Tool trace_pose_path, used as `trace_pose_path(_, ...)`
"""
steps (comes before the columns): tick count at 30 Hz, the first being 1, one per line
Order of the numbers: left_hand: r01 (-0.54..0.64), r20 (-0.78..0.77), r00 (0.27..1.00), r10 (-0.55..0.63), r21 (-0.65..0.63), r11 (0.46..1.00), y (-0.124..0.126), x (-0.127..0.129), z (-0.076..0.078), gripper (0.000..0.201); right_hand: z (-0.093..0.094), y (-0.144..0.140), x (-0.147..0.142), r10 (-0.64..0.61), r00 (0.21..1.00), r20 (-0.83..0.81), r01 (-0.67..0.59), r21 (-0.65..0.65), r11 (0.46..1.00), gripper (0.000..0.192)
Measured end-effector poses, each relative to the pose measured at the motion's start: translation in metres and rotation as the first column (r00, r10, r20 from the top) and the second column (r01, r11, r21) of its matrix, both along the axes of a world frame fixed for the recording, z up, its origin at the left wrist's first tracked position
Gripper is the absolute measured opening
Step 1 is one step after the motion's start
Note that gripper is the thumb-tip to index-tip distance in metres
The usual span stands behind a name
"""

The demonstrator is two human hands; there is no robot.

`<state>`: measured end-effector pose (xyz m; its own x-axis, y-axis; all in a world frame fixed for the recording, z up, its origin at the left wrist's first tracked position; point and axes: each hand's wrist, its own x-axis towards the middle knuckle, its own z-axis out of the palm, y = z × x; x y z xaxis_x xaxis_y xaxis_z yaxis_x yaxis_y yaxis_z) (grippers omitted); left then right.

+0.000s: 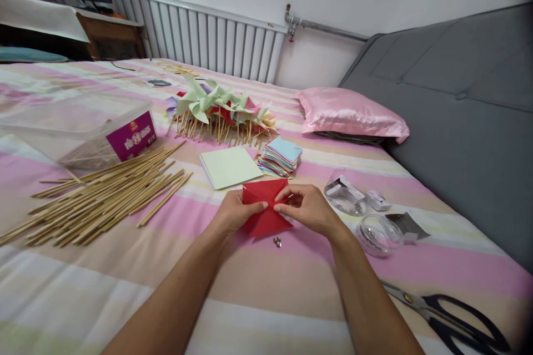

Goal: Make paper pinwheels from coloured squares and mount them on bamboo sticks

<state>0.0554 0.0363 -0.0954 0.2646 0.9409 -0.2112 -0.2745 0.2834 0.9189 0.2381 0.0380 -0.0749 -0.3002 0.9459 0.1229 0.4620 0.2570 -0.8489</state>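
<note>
A square of red paper (266, 224), with slits running in from its corners, is held up between both hands over the striped bed. My left hand (235, 212) is closed on its left side, thumb pressed near the middle. My right hand (306, 208) pinches the paper close to its centre from the right. Whether a small pin is between those fingertips is hidden. Just below the paper lie a few small shiny metal pieces (277, 242). Behind it are a stack of pale green sheets (231, 166) and a pile of small coloured paper squares (281, 155).
Many wooden sticks (104, 194) lie to the left, beside a clear plastic box (83, 127). Finished paper pinwheels (220, 105) are heaped at the back. To the right are round clear containers (378, 234), scissors (441, 310) and a pink pillow (350, 113).
</note>
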Motion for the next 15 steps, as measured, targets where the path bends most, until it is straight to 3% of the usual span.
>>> trace_pose_path(6,-0.127,0.088,0.989,0.121,0.058,0.99,0.0,0.001,0.002,0.042,0.004,-0.002,-0.01,-0.066,0.946,-0.319,0.046,-0.072,0.996,0.07)
trace_pose_path(15,-0.154,0.089,0.985,0.145,0.103,0.983,-0.001,0.003,0.005,0.036,-0.006,0.001,-0.018,-0.096,0.904,-0.417,0.053,-0.112,0.992,0.067)
